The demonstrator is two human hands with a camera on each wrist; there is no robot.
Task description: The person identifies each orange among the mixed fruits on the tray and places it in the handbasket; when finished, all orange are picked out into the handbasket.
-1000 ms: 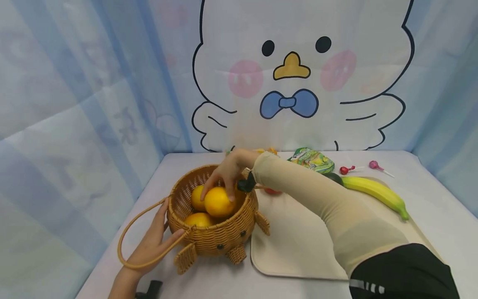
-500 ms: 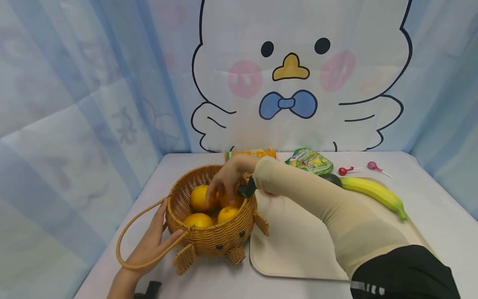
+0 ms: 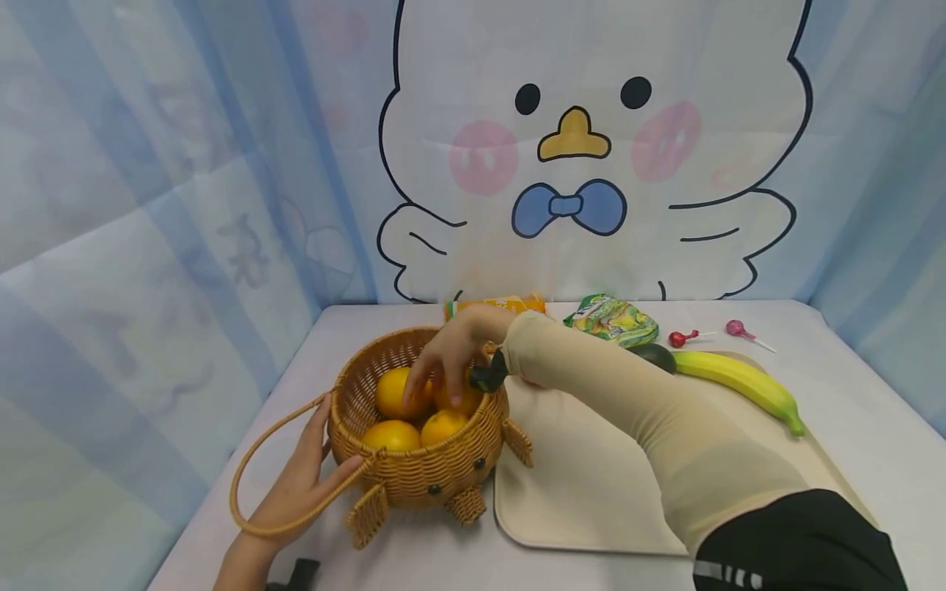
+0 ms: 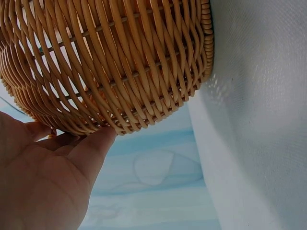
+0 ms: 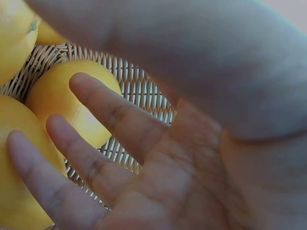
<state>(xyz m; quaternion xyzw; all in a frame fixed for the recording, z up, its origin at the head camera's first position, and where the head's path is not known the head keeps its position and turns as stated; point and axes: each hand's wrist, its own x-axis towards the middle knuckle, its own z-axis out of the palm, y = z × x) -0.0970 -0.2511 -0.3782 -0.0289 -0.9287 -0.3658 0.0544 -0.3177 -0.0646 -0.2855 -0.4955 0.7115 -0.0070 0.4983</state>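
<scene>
A round wicker basket (image 3: 414, 484) with an animal face and a looped handle (image 3: 254, 447) stands at the left of the table. Several oranges (image 3: 392, 435) lie inside it, one (image 3: 443, 427) against the front wall. My right hand (image 3: 451, 353) reaches over the back rim with its fingers spread above the fruit. In the right wrist view, its fingers overlap two oranges (image 5: 72, 105) and grip none. My left hand (image 3: 291, 484) reaches through the handle's loop, thumb and fingers extended against the basket's outer side. Fingertips (image 4: 98, 141) touch the weave in the left wrist view.
A cream tray (image 3: 584, 492) sits right of the basket, partly under my right arm. A banana (image 3: 739, 377) and a dark green rounded item (image 3: 654, 355) lie at its far side. Behind are a green snack bag (image 3: 617, 320), an orange packet (image 3: 525, 304) and two lollipops (image 3: 680, 338).
The orange my right hand held one second ago has been let go and now rests lower at the basket's front. My right fingers have opened; the left hand stays in place.
</scene>
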